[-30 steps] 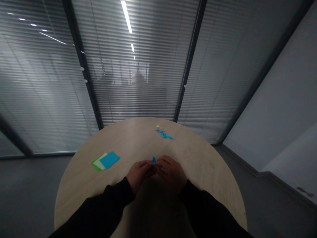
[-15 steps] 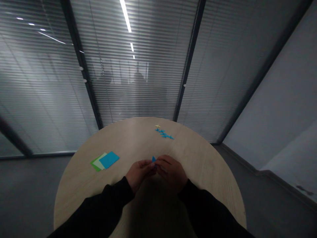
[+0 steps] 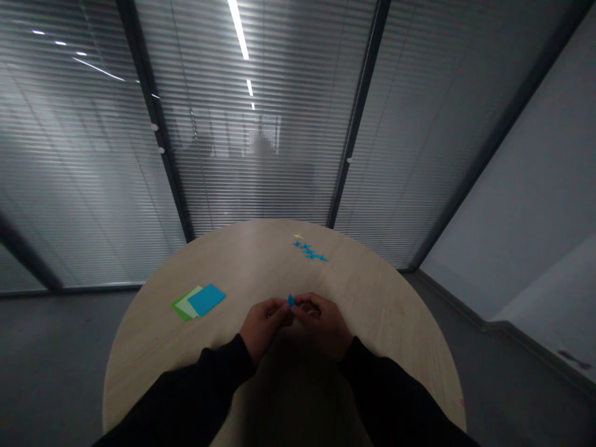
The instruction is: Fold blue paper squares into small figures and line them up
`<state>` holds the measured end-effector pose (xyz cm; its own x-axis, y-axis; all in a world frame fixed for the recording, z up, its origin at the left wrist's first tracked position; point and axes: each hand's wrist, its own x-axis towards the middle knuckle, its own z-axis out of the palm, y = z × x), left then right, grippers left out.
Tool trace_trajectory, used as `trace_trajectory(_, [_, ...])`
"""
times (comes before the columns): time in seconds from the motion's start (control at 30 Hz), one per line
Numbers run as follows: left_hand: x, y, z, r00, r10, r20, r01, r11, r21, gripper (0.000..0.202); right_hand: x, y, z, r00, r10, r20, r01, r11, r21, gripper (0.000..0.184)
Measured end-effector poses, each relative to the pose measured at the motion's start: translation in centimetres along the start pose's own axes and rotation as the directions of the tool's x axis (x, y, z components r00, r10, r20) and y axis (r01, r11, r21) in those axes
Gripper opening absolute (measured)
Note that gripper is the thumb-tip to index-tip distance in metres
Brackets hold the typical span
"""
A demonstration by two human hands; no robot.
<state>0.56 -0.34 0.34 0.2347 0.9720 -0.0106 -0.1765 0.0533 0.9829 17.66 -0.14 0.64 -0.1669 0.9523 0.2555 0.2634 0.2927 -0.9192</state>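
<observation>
A small folded piece of blue paper [image 3: 291, 300] stands up between the fingertips of both hands, over the near middle of the table. My left hand [image 3: 264, 324] pinches it from the left with thumb and bent fingers. From the right, my right hand [image 3: 325, 324] grips the same piece, its fingers curled. The lower part of the folded paper is hidden behind the thumbs. Farther off, several small blue folded paper figures [image 3: 309, 251] lie in a slanting cluster, with a yellow paper figure [image 3: 297, 236] just beyond them.
A fanned stack of paper sheets lies to the left on the round wooden table [image 3: 251, 261], with a blue sheet [image 3: 207, 299] on top and green ones [image 3: 182, 305] beneath. Glass panels with blinds [image 3: 261, 186] stand behind the table. A wall [image 3: 526, 217] rises at the right.
My right fingers have shifted and bent more around the blue paper, which now shows as a narrower upright tip. The rest of the table looks the same.
</observation>
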Motion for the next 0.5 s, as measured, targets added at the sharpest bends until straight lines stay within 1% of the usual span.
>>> trace_trajectory(0.1, [-0.01,-0.08,-0.13,0.998,0.054,-0.012,-0.052,0.993,0.107,0.04,0.01,0.08,0.03,1.0,0.019,-0.015,-0.019,0.999,0.047,0.025])
trace_trajectory(0.23, [-0.03,0.01,-0.24,0.995,0.097,-0.025,-0.089,0.968,0.233,0.034,-0.08,-0.21,-0.07,0.999,0.0,-0.054,0.0,1.0,0.004,0.023])
trace_trajectory(0.3, [-0.04,0.16,-0.25,0.989,0.139,-0.048,-0.119,0.948,0.296,0.03,-0.11,-0.39,-0.1,0.998,-0.009,-0.066,0.008,1.0,-0.013,0.021])
trace_trajectory(0.4, [0.05,0.23,-0.28,0.975,0.207,-0.084,-0.172,0.934,0.314,0.027,-0.07,-0.41,-0.03,0.998,0.003,-0.056,-0.003,1.0,-0.011,0.02])
trace_trajectory(0.5, [0.23,-0.04,-0.29,0.968,0.231,-0.102,-0.196,0.942,0.273,0.025,0.03,0.02,0.23,0.999,0.018,-0.04,-0.016,0.999,0.047,0.022])
